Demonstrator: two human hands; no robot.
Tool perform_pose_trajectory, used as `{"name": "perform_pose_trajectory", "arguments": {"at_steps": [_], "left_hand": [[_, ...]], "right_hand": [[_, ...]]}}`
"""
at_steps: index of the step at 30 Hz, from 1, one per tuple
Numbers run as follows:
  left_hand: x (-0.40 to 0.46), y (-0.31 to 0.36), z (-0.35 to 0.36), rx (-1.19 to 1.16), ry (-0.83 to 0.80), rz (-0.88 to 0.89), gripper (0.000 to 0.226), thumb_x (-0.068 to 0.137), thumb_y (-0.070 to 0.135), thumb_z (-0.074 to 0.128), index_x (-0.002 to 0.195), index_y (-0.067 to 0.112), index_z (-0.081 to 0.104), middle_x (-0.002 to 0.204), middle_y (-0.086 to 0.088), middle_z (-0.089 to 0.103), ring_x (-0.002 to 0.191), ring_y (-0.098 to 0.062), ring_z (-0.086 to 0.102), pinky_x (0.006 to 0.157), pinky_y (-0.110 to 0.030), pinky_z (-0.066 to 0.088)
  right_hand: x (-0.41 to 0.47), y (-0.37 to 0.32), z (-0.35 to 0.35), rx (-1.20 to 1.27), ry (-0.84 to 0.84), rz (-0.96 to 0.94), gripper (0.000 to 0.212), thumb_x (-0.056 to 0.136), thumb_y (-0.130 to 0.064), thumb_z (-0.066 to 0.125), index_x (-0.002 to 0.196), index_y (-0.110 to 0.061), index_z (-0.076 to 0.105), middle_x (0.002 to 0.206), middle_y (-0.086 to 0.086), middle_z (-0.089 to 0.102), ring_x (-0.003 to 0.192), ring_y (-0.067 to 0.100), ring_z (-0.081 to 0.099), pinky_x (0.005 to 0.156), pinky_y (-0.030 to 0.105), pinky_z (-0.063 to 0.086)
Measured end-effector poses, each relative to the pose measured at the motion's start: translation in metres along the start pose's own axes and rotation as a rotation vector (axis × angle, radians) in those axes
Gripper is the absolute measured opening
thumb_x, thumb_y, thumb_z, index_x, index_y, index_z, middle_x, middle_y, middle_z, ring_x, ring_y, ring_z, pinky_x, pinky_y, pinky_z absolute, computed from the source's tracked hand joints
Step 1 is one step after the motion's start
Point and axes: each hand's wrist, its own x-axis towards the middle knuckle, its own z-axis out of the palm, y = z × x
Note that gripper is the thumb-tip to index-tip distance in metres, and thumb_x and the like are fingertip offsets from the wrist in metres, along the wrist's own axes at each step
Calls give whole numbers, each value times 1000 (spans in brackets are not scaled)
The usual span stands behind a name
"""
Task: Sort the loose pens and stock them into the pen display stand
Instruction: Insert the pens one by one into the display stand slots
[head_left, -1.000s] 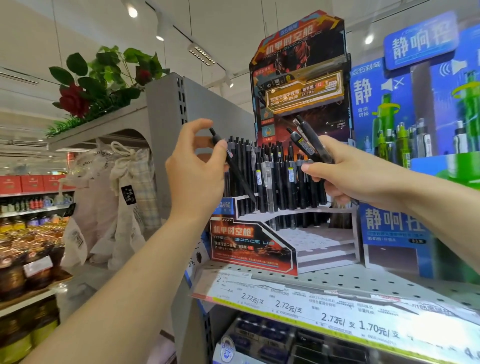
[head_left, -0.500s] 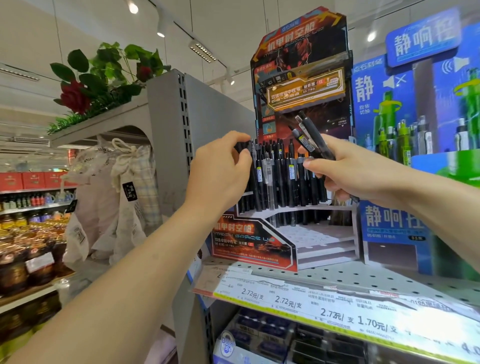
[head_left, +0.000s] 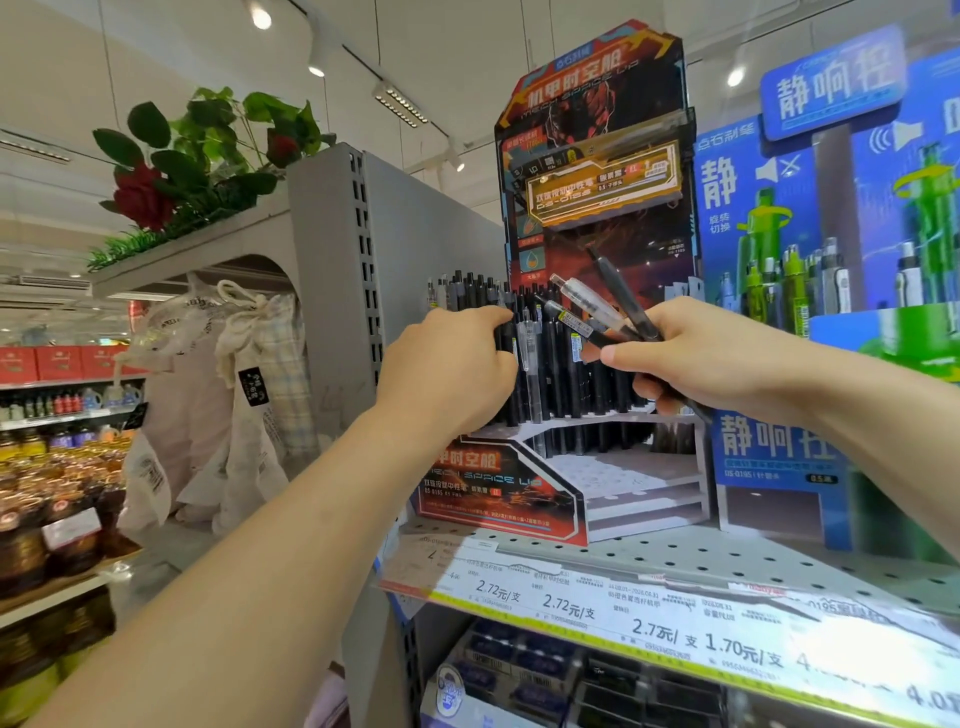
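Nearby, blue display (head_left: 831, 260) right of pen display stand (head_left: 597, 156), roses (head_left: 143, 195) left

Grey perforated metal shelf (head_left: 727, 564), price-tag strip (head_left: 597, 605) along its front edge. Directly on it: red-black pen display stand (head_left: 511, 501) with tall printed backboard, upright black pens (head_left: 566, 364) in its upper tier; blue display stand (head_left: 779, 457) just beside it on the right, touching.
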Motion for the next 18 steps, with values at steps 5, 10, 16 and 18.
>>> {"name": "perform_pose_trajectory", "arguments": {"at_steps": [5, 10, 16, 18], "left_hand": [[-1, 5, 3, -93, 16, -32, 55, 92, 35, 49, 146, 36, 44, 80, 4, 68, 87, -27, 66, 76, -41, 58], [-16, 17, 16, -626, 188, -65, 19, 96, 44, 54, 112, 40, 63, 72, 10, 72, 66, -9, 69, 67, -40, 60], [-27, 34, 26, -1197, 250, -185, 3, 95, 21, 68, 97, 20, 67, 88, 4, 75, 83, -9, 73, 65, -26, 60], [-27, 35, 28, -1309, 265, -217, 2, 94, 17, 68, 96, 16, 67, 83, 3, 76, 84, -11, 74, 73, -28, 61]], "right_hand": [[-2, -3, 0, 6, -69, 21, 39, 101, -41, 57, 67, -22, 65, 53, 1, 58, 45, 14, 54, 45, 22, 44], [1, -2, 1, -8, -139, 7, 39, 100, -44, 55, 65, -25, 55, 48, -10, 42, 42, 12, 36, 43, 24, 32], [-4, -5, 1, 19, -174, -54, 41, 102, -42, 53, 63, -32, 57, 53, -7, 40, 47, 14, 34, 48, 30, 32], [-3, -4, 1, 17, -138, -63, 39, 102, -43, 52, 68, -26, 57, 53, -8, 47, 47, 13, 41, 47, 26, 39]]}}
